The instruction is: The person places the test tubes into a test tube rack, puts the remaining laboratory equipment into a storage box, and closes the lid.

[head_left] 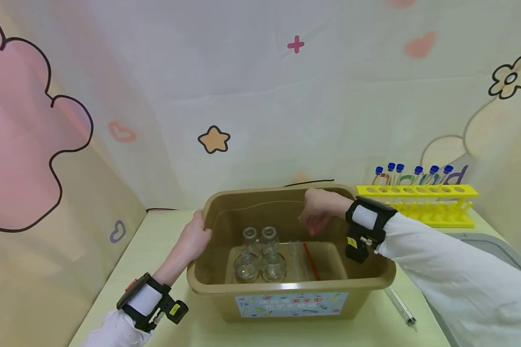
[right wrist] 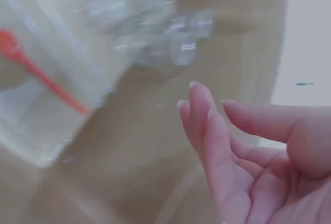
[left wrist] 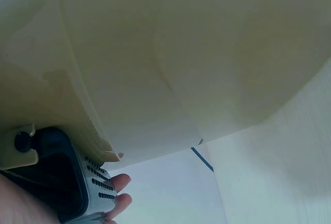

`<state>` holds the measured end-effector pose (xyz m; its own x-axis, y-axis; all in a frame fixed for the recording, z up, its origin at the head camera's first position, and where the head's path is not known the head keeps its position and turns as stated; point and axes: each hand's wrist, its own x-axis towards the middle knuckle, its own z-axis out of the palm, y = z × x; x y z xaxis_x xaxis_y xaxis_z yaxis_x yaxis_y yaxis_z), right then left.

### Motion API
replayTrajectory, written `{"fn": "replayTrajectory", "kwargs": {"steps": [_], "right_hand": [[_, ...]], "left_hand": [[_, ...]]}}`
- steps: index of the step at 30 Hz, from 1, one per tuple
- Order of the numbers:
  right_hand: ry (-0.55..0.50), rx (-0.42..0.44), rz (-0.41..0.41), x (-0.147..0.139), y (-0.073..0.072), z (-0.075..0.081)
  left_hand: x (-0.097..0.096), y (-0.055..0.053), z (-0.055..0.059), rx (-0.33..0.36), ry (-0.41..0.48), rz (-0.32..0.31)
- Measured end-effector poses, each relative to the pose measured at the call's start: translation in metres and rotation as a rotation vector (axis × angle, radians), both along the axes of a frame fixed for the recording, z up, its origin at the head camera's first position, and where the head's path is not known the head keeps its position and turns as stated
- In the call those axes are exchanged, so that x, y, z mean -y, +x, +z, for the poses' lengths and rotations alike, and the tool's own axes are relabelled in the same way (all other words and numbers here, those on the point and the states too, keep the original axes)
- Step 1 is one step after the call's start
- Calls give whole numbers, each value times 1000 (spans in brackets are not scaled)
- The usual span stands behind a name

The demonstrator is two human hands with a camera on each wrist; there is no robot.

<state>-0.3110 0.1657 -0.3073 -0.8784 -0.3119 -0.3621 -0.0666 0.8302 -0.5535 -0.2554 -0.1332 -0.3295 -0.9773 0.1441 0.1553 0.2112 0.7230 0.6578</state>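
Note:
My left hand (head_left: 195, 238) grips the left rim of a brown plastic tub (head_left: 286, 288). In the left wrist view, fingertips (left wrist: 121, 181) show beside a dark perforated piece (left wrist: 98, 182) under the tub wall. Inside the tub's right half hangs my right hand (head_left: 319, 209), its fingers loosely bent, with nothing between thumb and fingertips in the right wrist view. Below it on the tub floor lie a red spoon (right wrist: 44, 78) and clear slender rods (head_left: 296, 260). Several clear glass bottles and flasks (head_left: 272, 266) stand in the left half.
To the right is a yellow test tube rack (head_left: 417, 192) holding several blue-capped tubes (head_left: 418, 170). A clear syringe (head_left: 400, 306) lies on the table by the tub's front right corner. A grey tray (head_left: 482, 238) sits under my right forearm.

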Motion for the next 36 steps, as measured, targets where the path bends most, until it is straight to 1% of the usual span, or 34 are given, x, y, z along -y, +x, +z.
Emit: {"fn": "replayTrajectory", "kwargs": {"steps": [2, 3, 5, 6, 8, 9, 11, 13, 15, 18, 22, 25, 29, 32, 36], "right_hand": [[-95, -11, 24, 1, 27, 39], [-137, -16, 29, -1, 37, 54], [-191, -20, 19, -11, 45, 72], [-213, -25, 11, -18, 47, 79], [-239, -24, -35, -32, 51, 93], [-246, -39, -50, -40, 53, 98], [-259, -61, -87, -59, 56, 105], [-271, -90, -120, -81, 59, 106], [-272, -109, -154, -103, 61, 101], [-296, -94, -225, -133, 65, 84], [-348, -12, -314, -163, 71, 51], [-390, 58, -349, -177, 77, 24], [-425, 108, -349, -185, 85, -10], [-385, 122, -323, -183, 92, -29], [-301, 119, -304, -178, 98, -52]], "left_hand": [[1, 0, -1, 2, 0, 3], [1, 0, -1, 3, 0, 4], [1, 0, -1, 4, 3, 2], [0, 0, -2, 6, 7, 0], [0, 0, -2, 4, 8, -4], [0, -1, -3, 4, 10, -8], [0, -1, -4, 2, 12, -12], [0, -1, -4, 3, 12, -11], [0, -1, -5, 3, 11, -10], [0, -1, -5, 0, 6, -5], [0, -2, -4, -12, 1, -2], [0, -2, -4, -17, 0, -5], [0, -2, -4, -12, -4, 0], [0, -2, -4, -6, -4, 6], [1, -2, -4, 0, -4, 9]]}}
